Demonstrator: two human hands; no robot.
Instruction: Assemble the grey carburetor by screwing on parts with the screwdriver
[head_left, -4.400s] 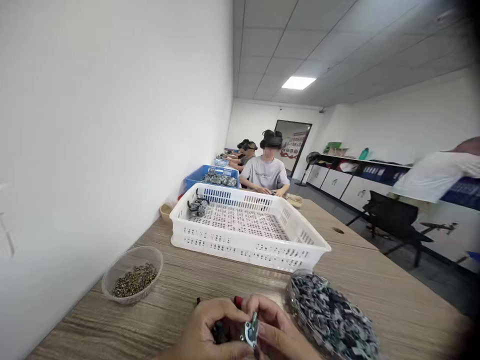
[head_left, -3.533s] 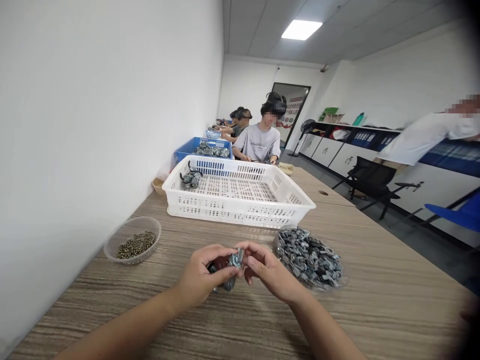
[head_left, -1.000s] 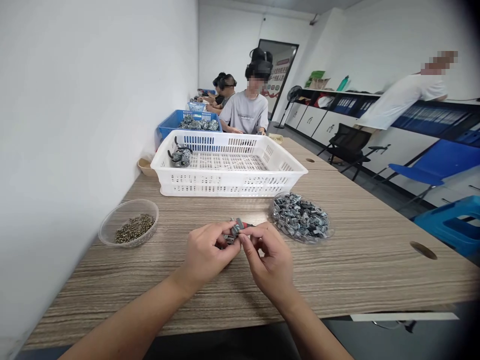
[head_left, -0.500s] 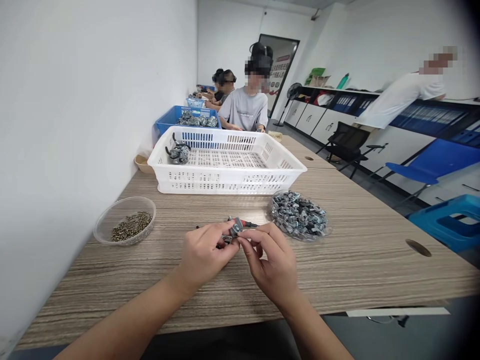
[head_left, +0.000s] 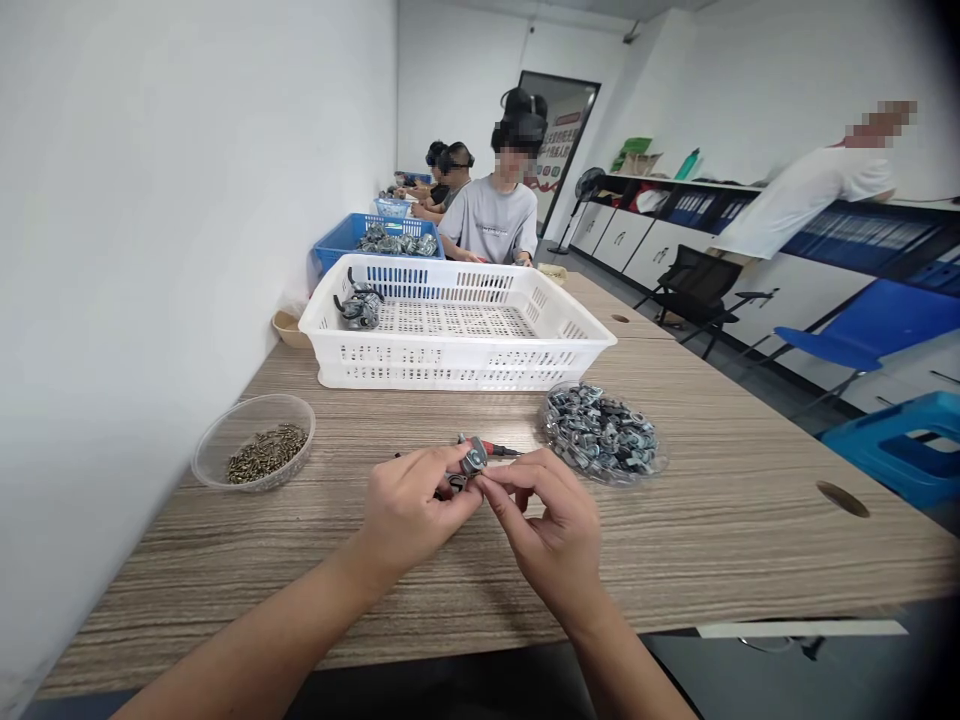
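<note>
A small grey metal part [head_left: 474,457] is pinched between the fingers and thumb of my left hand [head_left: 412,510]. My right hand [head_left: 551,525] touches its lower right edge with thumb and forefinger pressed together; anything tiny between those fingertips is too small to make out. Just behind the part lies a tool with a red handle [head_left: 496,449], partly covered by my hands. To the right, a clear round tray [head_left: 661,465] is heaped with grey metal parts. On the left, a clear bowl [head_left: 201,455] holds many small brass-coloured screws.
Beyond my hands stands a white perforated basket [head_left: 450,372] with several dark grey assemblies at its left end. Behind it is a blue crate [head_left: 330,245] of parts. A wall runs along the left. A person [head_left: 491,215] sits across the table; others are farther off.
The whole view has shifted very slightly. My hands hold nearly the same pose, and the grey part has tilted a little between them.
</note>
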